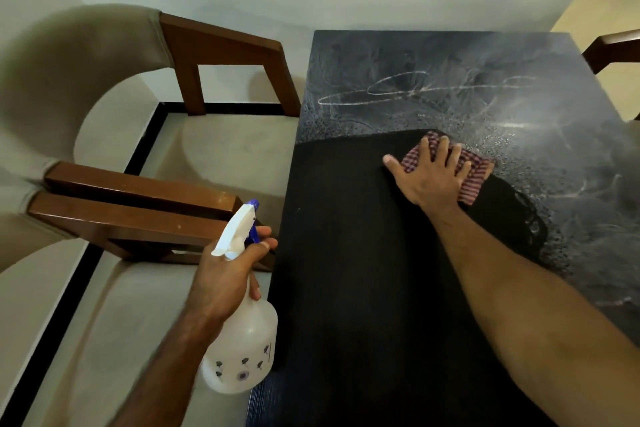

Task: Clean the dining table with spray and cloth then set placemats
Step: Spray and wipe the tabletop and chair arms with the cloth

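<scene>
My right hand (431,173) lies flat with spread fingers on the cloth (467,173), which is under it on the table (346,253); my left hand (228,274) grips the spray bottle (242,350) beside the table edge.

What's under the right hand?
A red-striped cloth, pressed flat on the dark table by the right hand with fingers spread. Its edges stick out beyond the fingers; the middle and the table beneath are covered.

The right hand (430,173) covers most of the checked cloth (472,180). The table (363,288) runs off the bottom and right edges. The left hand (228,274) hides the spray bottle (242,350) neck. The far-right chair (613,48) is cut off.
</scene>
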